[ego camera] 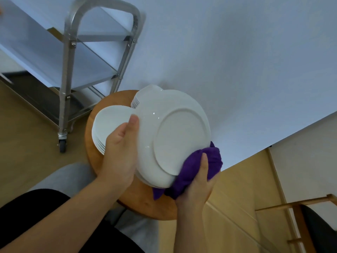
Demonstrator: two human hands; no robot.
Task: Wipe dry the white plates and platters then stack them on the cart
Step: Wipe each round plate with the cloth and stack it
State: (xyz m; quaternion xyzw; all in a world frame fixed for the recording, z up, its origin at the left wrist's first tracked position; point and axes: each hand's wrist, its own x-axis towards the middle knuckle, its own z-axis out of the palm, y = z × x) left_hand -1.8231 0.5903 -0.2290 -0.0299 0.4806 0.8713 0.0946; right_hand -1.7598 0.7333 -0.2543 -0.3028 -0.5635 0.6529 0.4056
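Left hand (121, 150) grasping round white ceramic plate (173, 132) at its nine o'clock edge; right hand (196, 181) clenched around purple cloth (191, 172), pressing five o'clock rim above round wooden worktop (102, 108).

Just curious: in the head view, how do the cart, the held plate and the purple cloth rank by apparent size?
Largest to smallest, as they look:
1. cart
2. held plate, though it is nearer the camera, so its true size against the cart is unsure
3. purple cloth

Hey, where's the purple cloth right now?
In the head view, the purple cloth is bunched in the right hand, lower right of centre, pressed against the lower edge of the white plate held by the left hand.
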